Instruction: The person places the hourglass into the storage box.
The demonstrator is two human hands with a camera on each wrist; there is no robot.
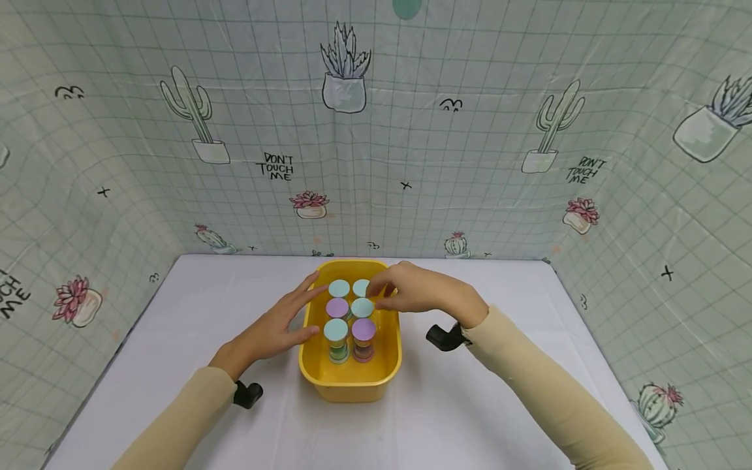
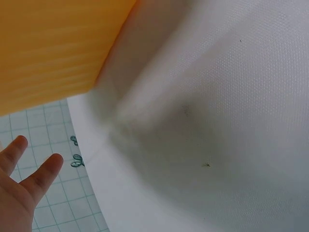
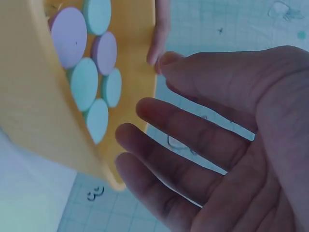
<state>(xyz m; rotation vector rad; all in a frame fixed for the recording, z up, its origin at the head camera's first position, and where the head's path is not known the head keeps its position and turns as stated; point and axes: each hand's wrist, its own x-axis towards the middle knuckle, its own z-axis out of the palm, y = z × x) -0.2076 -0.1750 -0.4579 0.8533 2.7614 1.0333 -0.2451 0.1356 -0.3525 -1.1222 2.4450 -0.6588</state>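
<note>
A yellow tub (image 1: pixel 350 386) stands mid-table and holds several upright cylinders (image 1: pixel 336 330) with teal or purple round tops. My left hand (image 1: pixel 290 316) lies against the tub's left rim with straight fingers and holds nothing. My right hand (image 1: pixel 378 295) hovers over the tub's back right corner, its fingertips by a teal-topped cylinder (image 1: pixel 361 287). In the right wrist view the right hand (image 3: pixel 193 145) is spread and empty beside the tub (image 3: pixel 29 121) and the round tops (image 3: pixel 84 82). The left wrist view shows the tub's wall (image 2: pixel 48 48) and two left-hand fingers (image 2: pixel 29 179).
The white table (image 1: pixel 499 405) is walled at the back and both sides by a cactus-printed grid cloth (image 1: pixel 411 163). Black wrist mounts (image 1: pixel 443 336) sit on both forearms. The table's front edge is out of view.
</note>
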